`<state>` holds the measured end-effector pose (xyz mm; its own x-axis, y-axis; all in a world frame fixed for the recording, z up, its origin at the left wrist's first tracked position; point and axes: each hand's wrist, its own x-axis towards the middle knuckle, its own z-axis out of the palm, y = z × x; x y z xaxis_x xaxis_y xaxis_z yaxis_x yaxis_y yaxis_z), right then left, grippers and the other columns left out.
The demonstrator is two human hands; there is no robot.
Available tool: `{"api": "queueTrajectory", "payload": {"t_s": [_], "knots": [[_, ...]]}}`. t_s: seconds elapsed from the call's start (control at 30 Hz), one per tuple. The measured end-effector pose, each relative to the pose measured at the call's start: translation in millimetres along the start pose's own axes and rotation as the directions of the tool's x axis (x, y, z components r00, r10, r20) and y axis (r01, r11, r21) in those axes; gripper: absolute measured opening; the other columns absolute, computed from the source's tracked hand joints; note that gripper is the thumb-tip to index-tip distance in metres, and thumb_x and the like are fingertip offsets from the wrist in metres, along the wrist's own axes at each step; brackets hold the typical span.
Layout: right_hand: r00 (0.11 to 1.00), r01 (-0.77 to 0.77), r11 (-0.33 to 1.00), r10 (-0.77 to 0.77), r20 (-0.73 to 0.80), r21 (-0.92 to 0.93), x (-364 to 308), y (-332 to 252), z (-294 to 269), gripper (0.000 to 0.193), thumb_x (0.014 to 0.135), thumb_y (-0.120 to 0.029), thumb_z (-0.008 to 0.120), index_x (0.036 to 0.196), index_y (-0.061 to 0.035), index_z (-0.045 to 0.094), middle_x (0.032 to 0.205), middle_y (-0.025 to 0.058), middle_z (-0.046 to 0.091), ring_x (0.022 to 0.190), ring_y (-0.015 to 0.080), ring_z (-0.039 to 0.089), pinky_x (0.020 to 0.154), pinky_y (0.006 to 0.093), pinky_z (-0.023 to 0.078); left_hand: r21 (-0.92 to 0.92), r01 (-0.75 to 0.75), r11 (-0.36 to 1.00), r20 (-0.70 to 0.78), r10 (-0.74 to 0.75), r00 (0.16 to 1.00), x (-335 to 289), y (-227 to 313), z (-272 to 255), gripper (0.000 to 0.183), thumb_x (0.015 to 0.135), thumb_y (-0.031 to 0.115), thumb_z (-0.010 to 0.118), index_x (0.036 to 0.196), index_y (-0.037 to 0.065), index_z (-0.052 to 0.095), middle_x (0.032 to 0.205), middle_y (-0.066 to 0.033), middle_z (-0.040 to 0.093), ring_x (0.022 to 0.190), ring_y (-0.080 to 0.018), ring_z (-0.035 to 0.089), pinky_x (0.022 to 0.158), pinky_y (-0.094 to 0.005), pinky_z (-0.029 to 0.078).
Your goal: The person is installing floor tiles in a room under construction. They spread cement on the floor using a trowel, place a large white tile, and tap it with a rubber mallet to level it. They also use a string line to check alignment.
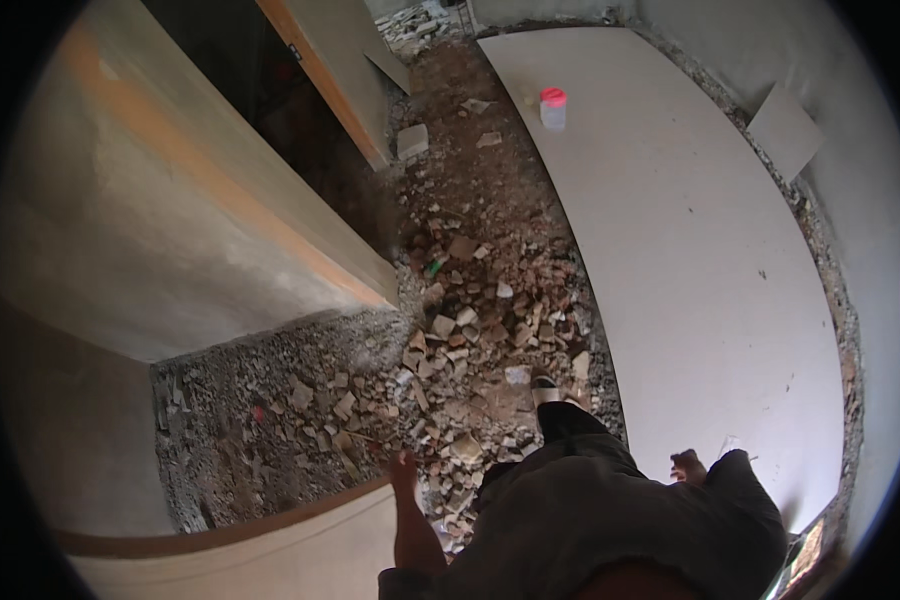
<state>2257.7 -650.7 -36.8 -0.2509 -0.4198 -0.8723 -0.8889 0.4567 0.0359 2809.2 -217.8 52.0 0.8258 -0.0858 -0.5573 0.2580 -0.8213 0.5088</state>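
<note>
My left hand [403, 470] hangs beside my body over the rubble, near the brown edge of a pale board [300, 545]. Its fingers look loosely bent, and nothing shows in them. On the other side, my right hand [687, 466] is partly hidden by my dark sleeve. Its fingers are apart and slightly curled, with nothing visible in them, above a large pale flat panel [705, 260]. Whether that hand touches the panel I cannot tell. A small clear or whitish thing [732, 443] shows beside the sleeve.
Broken stone and tile rubble [480, 320] covers the floor, with my shoe [545, 390] on it. A clear jar with a pink lid [553, 108] stands on the panel's far end. To the left are a plastered wall [150, 190] and an open door [335, 70]. A square tile [785, 130] leans at right.
</note>
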Motion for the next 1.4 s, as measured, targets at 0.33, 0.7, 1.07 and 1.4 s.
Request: {"api": "queueTrajectory", "payload": {"t_s": [0.33, 0.7, 1.07, 1.4], "knots": [[0.23, 0.952, 0.142, -0.916, -0.329, 0.27, -194, -527, -130, 0.034, 0.089, -0.024, 0.058, 0.107, 0.0044, 0.059, 0.09, 0.0137, 0.067, 0.073, 0.0186, 0.065, 0.068, 0.0321, 0.051, 0.493, -0.098, 0.864, 0.463, -0.165, 0.871, 44, 17, 75, 0.038, 0.087, 0.037, 0.049, 0.113, 0.01, 0.057, 0.099, -0.0238, 0.062, 0.095, -0.0372, 0.06, 0.078, -0.0498, 0.047], [0.697, 0.707, 0.7, -0.713, -0.068, -0.098, -27, -774, -108, 0.038, 0.083, -0.039, 0.054, 0.098, -0.007, 0.067, 0.1, 0.0183, 0.065, 0.096, 0.0333, 0.061, 0.084, 0.0419, 0.048, 0.51, -0.152, 0.847, 0.193, 0.059, 0.979, 404, 323, 27, 0.046, 0.09, 0.041, 0.043, 0.104, 0.001, 0.061, 0.105, -0.0272, 0.059, 0.101, -0.0437, 0.055, 0.087, -0.0499, 0.043], [0.986, 0.149, 0.988, -0.152, -0.068, -0.041, 5, -896, -168, 0.033, 0.082, -0.024, 0.052, 0.069, 0.0033, 0.063, 0.068, 0.0158, 0.067, 0.062, 0.0253, 0.067, 0.057, 0.0383, 0.054, -0.041, -0.323, 0.945, -0.006, 0.323, 0.946, 626, 711, -54, 0.053, 0.09, 0.038, 0.053, 0.122, -0.003, 0.053, 0.117, -0.0199, 0.058, 0.103, -0.0307, 0.06, 0.086, -0.0373, 0.046], [0.78, 0.546, 0.663, -0.626, 0.022, -0.512, 130, -1415, -263, 0.045, 0.089, -0.042, 0.046, 0.083, -0.0013, 0.066, 0.077, 0.0199, 0.064, 0.071, 0.0321, 0.062, 0.068, 0.0446, 0.05, 0.042, 0.311, 0.949, -0.057, -0.309, 0.949, 796, 762, 35, 0.043, 0.092, 0.034, 0.047, 0.107, -0.004, 0.06, 0.104, -0.02, 0.063, 0.101, -0.0309, 0.059, 0.086, -0.0411, 0.044]]}}
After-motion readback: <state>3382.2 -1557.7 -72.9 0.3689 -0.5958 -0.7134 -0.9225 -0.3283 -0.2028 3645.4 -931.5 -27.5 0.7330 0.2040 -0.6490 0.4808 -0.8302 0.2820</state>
